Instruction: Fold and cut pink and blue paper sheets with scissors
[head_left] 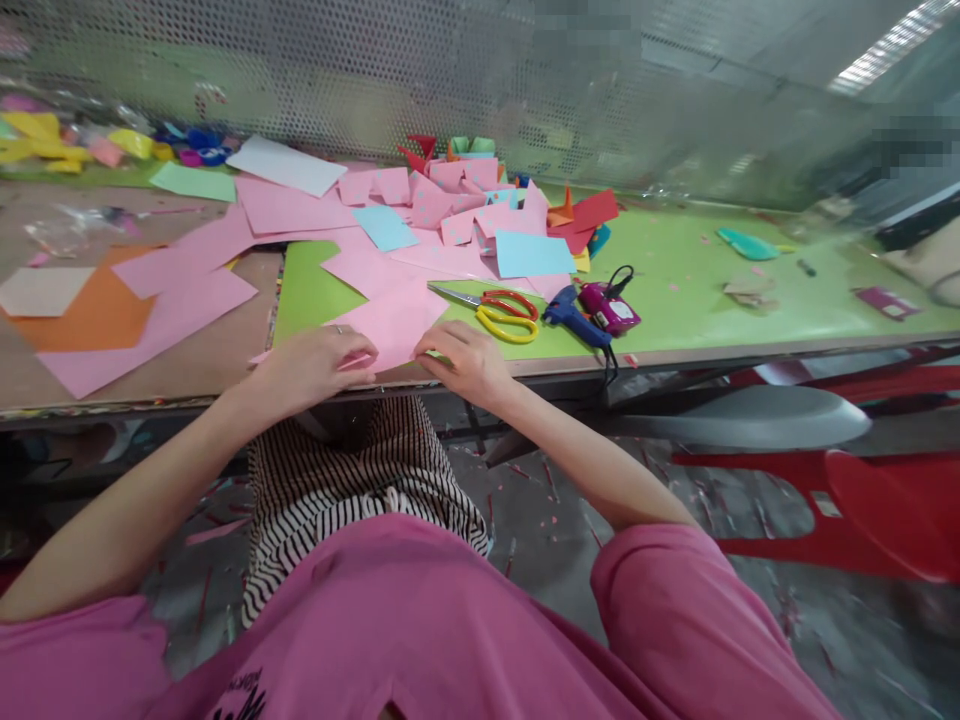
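A sheet of pink paper (397, 318) lies at the table's front edge, between my two hands. My left hand (319, 362) pinches its near left edge, thumb and fingers closed together. At the near right edge, my right hand (463, 362) grips the same sheet with bent fingers. Just beyond the right hand rest scissors (504, 312) with one red and one yellow handle. A blue glue gun (574, 318) lies to their right, beside a small purple device (609, 306) with a black cord.
Folded pink paper pieces (450, 195) and loose sheets pile up at the back. A light blue sheet (534, 254) lies before them. Orange paper (90, 320) is on the left. Red plastic chairs (885, 510) stand at the right, below the green tabletop (675, 270).
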